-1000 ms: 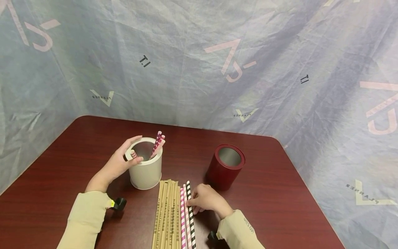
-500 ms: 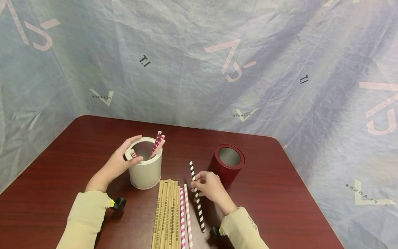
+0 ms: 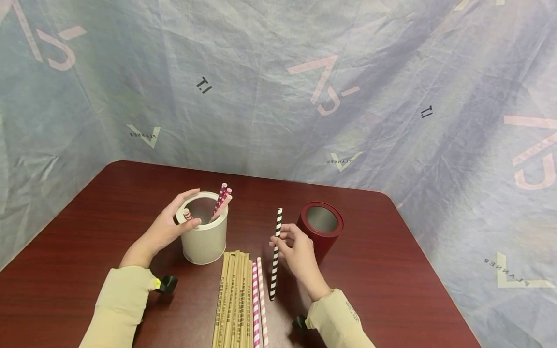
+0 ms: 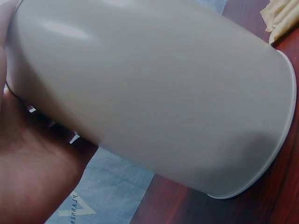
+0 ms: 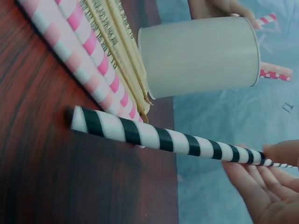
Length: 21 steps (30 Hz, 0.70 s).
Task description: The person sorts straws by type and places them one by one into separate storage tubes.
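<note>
My right hand (image 3: 298,251) pinches a black-and-white striped paper straw (image 3: 275,270) between thumb and fingers, the straw held nearly upright. In the right wrist view the straw (image 5: 159,138) slants across, its lower end near the tabletop. My left hand (image 3: 167,224) grips the rim of a cream cylindrical can (image 3: 204,246), thumb on the near side. Several pink and patterned straws (image 3: 222,202) lean inside that can, and one striped straw (image 3: 187,214) stands by the thumb. The can's wall (image 4: 154,93) fills the left wrist view.
Paper-wrapped straws (image 3: 232,299) lie in a row before the can. Beside them are a magenta-striped straw (image 3: 256,304) and a pale pink striped straw (image 3: 262,302). A dark red can (image 3: 319,234) stands behind my right hand. A grey cloth (image 3: 261,96) hangs beyond the table.
My right hand has lifted the black-and-white straw out of the row, moved it forward and right, and turned it toward upright. The left hand and cream can have stayed put.
</note>
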### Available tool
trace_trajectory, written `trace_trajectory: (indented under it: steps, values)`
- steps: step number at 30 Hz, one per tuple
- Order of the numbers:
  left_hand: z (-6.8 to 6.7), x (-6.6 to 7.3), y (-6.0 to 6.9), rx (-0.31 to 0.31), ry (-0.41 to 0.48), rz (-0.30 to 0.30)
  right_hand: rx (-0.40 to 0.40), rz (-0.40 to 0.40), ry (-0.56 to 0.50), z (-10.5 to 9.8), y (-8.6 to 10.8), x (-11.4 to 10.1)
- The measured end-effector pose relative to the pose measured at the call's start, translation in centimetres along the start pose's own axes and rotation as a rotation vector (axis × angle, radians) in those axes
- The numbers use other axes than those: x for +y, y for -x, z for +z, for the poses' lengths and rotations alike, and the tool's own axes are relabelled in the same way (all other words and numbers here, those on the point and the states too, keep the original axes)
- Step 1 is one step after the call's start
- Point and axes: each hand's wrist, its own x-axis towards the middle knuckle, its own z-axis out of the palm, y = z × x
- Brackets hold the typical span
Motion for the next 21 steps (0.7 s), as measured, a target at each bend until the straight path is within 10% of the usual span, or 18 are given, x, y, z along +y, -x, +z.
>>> trace_trajectory:
  steps: [21]
  values:
    - [0.1,-0.1,0.0,0.007,0.007,0.011,0.212,-0.386,0.028,0.5,0.1,-2.8]
